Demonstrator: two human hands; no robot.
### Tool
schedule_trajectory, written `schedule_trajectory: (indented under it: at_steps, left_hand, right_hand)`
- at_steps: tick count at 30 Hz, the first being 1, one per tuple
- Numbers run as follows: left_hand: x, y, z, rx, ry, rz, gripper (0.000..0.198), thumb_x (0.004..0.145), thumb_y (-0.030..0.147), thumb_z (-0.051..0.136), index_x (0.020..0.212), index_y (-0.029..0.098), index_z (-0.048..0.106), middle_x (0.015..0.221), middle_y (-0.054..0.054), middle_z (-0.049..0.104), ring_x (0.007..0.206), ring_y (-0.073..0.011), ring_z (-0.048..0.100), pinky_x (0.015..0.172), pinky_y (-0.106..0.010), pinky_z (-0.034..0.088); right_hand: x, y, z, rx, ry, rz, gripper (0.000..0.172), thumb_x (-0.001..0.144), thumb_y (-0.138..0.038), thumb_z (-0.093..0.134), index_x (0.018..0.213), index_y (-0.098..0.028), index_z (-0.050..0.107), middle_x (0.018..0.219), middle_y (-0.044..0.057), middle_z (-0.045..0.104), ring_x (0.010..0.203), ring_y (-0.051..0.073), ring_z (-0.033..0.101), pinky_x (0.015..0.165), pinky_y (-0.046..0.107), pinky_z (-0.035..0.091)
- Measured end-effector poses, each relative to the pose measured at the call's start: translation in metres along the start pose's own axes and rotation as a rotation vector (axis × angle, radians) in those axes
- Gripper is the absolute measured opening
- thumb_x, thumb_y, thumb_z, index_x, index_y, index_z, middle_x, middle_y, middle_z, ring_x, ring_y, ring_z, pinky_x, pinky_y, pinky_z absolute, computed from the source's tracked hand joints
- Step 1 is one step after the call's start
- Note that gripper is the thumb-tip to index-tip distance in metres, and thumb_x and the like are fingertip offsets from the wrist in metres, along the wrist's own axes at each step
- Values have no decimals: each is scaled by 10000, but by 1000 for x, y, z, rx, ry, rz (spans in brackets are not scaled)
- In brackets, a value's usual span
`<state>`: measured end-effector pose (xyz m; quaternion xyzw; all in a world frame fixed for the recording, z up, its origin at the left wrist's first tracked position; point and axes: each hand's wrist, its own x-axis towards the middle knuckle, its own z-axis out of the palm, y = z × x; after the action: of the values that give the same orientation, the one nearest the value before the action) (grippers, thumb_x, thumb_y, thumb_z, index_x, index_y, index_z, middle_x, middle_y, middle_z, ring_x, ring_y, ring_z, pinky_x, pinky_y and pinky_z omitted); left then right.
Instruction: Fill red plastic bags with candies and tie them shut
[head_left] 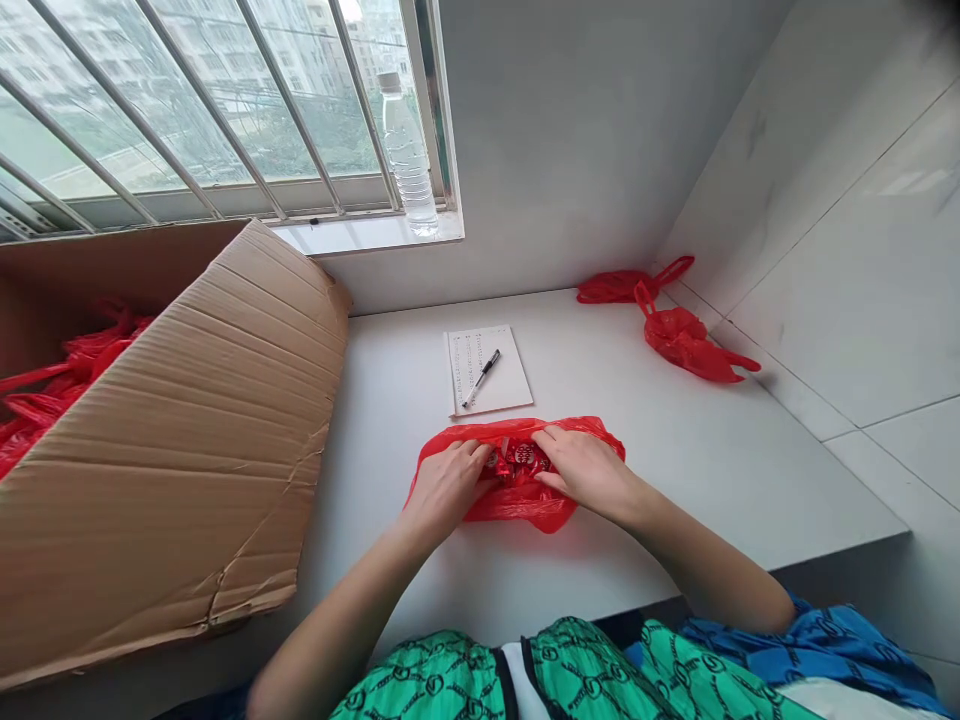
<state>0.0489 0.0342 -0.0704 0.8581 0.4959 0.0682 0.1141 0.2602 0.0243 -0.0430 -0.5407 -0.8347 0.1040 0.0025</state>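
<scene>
A red plastic bag (551, 512) lies on the white tabletop in front of me, its mouth spread wide. Inside it show shiny red wrapped packets (523, 456) with pale printed characters. My left hand (448, 482) grips the bag at its left side, fingers curled in over the opening and fingertips partly hidden beside the packets. On the right side, my right hand (589, 470) holds the bag from the other end, with the thumb below and the fingers above, close to the packets.
Just behind the bag lies a notebook (514, 385) with a black pen (481, 378) on it. A large cardboard box (187, 440) holding red bags (75, 375) stands at left. Two tied red bags (682, 335) sit by the right wall. A clear bottle (409, 160) stands on the windowsill.
</scene>
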Motion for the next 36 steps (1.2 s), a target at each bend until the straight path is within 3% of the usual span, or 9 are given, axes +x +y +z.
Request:
schedule_trajectory:
  at_steps: [2, 5, 8, 11, 15, 20, 27, 31, 36]
  left_hand:
    - [-1, -7, 0, -128, 48, -22, 211, 967, 351, 509, 1013, 242, 684, 970, -43, 697, 917, -228, 619, 650, -280, 384]
    - [-4, -14, -8, -486, 110, -50, 344, 990, 438, 433, 902, 221, 685, 909, -26, 675, 816, -181, 599, 688, -270, 419]
    - [-5, -16, -13, -876, 73, -74, 364, 963, 484, 481, 864, 181, 658, 814, -16, 648, 724, -149, 575, 649, -243, 437]
    - [-4, -15, -12, -1079, 60, -122, 348, 898, 489, 596, 791, 158, 611, 754, -12, 627, 704, -147, 590, 621, -233, 461]
    - [-3, -13, -7, -1162, 60, -121, 357, 889, 480, 602, 731, 164, 557, 733, -13, 619, 707, -159, 630, 655, -258, 517]
    - [-4, -10, -7, -1177, 70, -133, 378, 891, 481, 597, 695, 170, 508, 695, 3, 569, 707, -160, 633, 656, -263, 534]
    - [-3, -12, -6, -1178, 122, -169, 336, 902, 476, 592, 870, 143, 624, 818, -33, 642, 738, -143, 598, 665, -237, 513]
    - [-4, -10, -4, -1335, 82, -216, 334, 878, 461, 639, 983, 144, 636, 940, -66, 693, 831, -177, 653, 766, -280, 547]
    - [-5, -11, -5, -1442, 17, -221, 328, 899, 466, 614, 943, 143, 652, 882, -47, 691, 748, -162, 669, 753, -287, 562]
  right_hand:
    - [2, 3, 3, -30, -21, 36, 327, 826, -244, 727, 1125, -161, 622, 1056, 100, 680, 868, 276, 673, 603, 329, 494]
    - [3, 5, 1, 71, 48, -56, 359, 851, -268, 705, 1191, -196, 616, 1120, 88, 679, 945, 275, 664, 639, 330, 505]
    - [3, 0, -4, 378, 140, -156, 328, 914, -328, 638, 1225, -228, 611, 1128, 50, 694, 979, 225, 659, 749, 325, 520]
    - [6, -6, -6, 764, 106, -172, 269, 953, -388, 576, 1164, -239, 649, 1049, 21, 726, 903, 170, 676, 758, 288, 524]
    - [11, -6, 4, 1063, 31, -97, 231, 927, -404, 608, 1007, -211, 707, 947, 29, 745, 842, 165, 688, 717, 275, 530]
    - [17, 0, 13, 1317, -51, -88, 274, 873, -405, 677, 1020, -175, 705, 932, 55, 741, 864, 181, 694, 777, 312, 548]
    - [17, -1, 11, 1316, 1, -56, 253, 904, -392, 637, 1047, -186, 672, 948, 44, 720, 831, 162, 670, 766, 303, 538]
    - [18, -1, 12, 1344, 9, -35, 257, 937, -418, 588, 1020, -185, 661, 905, 23, 690, 778, 132, 625, 739, 276, 514]
    - [19, 2, 12, 1329, 17, -43, 292, 938, -453, 570, 926, -177, 666, 784, -3, 638, 733, 137, 601, 719, 280, 504]
